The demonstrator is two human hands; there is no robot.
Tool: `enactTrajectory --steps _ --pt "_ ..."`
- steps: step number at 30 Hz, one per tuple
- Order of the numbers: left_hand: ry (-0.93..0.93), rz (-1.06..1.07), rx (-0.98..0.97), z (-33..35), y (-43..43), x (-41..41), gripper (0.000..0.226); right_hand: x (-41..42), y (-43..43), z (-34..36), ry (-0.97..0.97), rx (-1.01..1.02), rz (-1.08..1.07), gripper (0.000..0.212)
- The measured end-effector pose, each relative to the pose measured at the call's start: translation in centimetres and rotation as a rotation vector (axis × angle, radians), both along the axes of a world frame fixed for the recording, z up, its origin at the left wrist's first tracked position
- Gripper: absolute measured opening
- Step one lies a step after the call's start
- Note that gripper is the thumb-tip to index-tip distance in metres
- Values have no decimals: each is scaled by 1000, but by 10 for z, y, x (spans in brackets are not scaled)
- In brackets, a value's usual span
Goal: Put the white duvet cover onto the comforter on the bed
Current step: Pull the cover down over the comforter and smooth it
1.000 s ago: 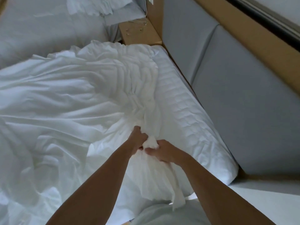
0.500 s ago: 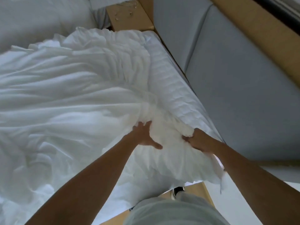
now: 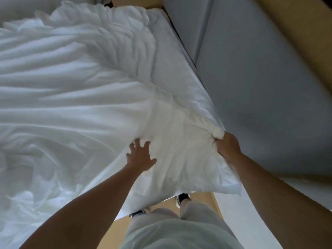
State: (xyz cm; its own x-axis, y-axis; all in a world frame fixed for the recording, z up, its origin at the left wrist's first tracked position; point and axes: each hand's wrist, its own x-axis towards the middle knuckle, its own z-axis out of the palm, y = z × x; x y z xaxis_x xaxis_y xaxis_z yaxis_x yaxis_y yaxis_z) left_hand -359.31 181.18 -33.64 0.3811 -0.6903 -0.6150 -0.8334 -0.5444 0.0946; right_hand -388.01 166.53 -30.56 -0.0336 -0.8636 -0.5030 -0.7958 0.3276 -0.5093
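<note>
The white duvet cover [image 3: 71, 97] lies crumpled in long folds across the bed, with the comforter bulking inside its near corner [image 3: 181, 141]. My right hand [image 3: 227, 147] grips that corner, a tuft of white fabric bunched in its fist beside the headboard. My left hand [image 3: 141, 156] lies flat on the cover with fingers spread, a little left of the corner. A strip of bare mattress sheet [image 3: 172, 56] shows along the bed's right edge.
A grey padded headboard [image 3: 260, 78] runs along the right, framed in tan wood [image 3: 296, 24]. Tan floor [image 3: 201, 200] and my shoes show below the bed corner. A second bed's edge appears at the top left.
My hands have moved apart. The right hand pulled the corner out toward the headboard, and the left hand let go and now lies spread on the cover. The corner lies flatter.
</note>
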Motion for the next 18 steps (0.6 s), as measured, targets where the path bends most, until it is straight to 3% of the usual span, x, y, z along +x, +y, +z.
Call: enactTrajectory --steps 6,10,13,16,18 --pt "-148 182 -359 -27 -18 17 70 -2 12 -53 82 83 -37 38" --pt "-55 496 -334 -56 -61 48 75 0 37 -76 124 67 -55 35" --pt "165 689 -328 -76 -96 58 72 3 61 -84 198 21 -21 33" --pt "246 657 -301 -89 -116 53 39 11 79 -91 254 -22 6 33" --pt "233 545 -209 -88 -118 53 32 13 83 -92 261 -37 -6 31"
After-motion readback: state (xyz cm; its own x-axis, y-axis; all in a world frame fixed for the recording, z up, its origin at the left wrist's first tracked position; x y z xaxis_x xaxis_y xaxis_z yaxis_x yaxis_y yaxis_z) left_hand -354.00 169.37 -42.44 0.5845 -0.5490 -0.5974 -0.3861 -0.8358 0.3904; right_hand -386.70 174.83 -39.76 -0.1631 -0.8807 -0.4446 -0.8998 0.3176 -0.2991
